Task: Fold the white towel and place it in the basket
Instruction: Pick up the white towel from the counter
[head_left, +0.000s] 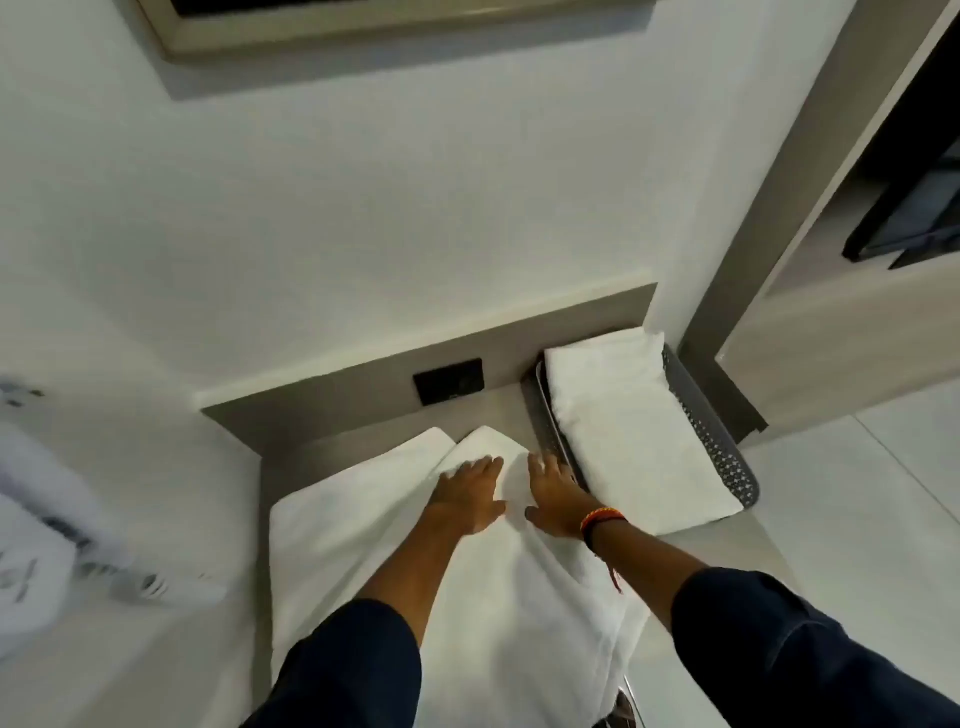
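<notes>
A white towel (343, 551) lies spread over a grey counter (498, 405), with one flap folded diagonally across its middle. My left hand (470, 496) rests flat on that flap, fingers spread. My right hand (556, 496), with a red and orange wristband, presses flat on the flap's right edge. A grey perforated basket (722, 447) stands to the right of the towel, and a folded white towel (634, 431) lies in it.
A black wall socket (449, 381) sits on the grey upstand behind the counter. Blurred white and grey items (47, 535) lie at the left. A door frame (769, 218) rises at the right, with pale floor (883, 499) below it.
</notes>
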